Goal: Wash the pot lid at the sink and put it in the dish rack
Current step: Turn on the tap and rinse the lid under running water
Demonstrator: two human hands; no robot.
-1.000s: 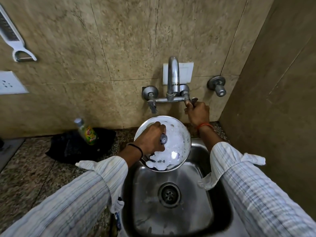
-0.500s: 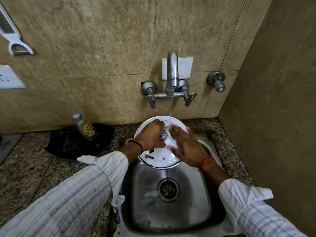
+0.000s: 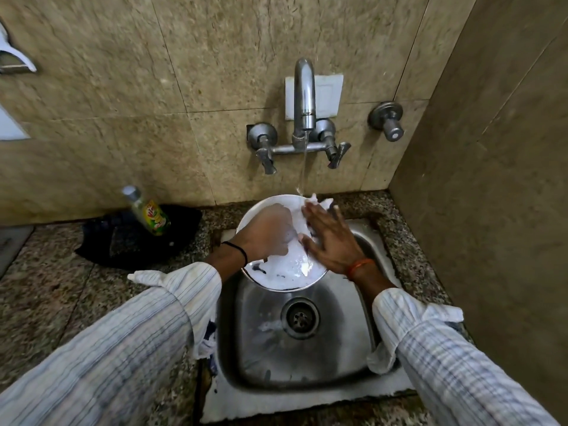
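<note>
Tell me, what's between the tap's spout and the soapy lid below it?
Only a thin stream of water, falling from the spout onto the lid by the right hand, seen from the head camera.

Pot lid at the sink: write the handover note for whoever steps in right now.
Left hand: closed on the pot lid, holding it tilted over the sink.
Right hand: open, flat on the lid's soapy face, fingers spread.
Tap: running, with the stream landing at the lid's far edge.
Done: lid soaped; rinse just begun.
Left: rinse off the foam that covers most of the lid, shut the tap, put the lid in the dish rack, which is not in view.
Soap bottle stands on a dark cloth on the counter, left of the sink.
</note>
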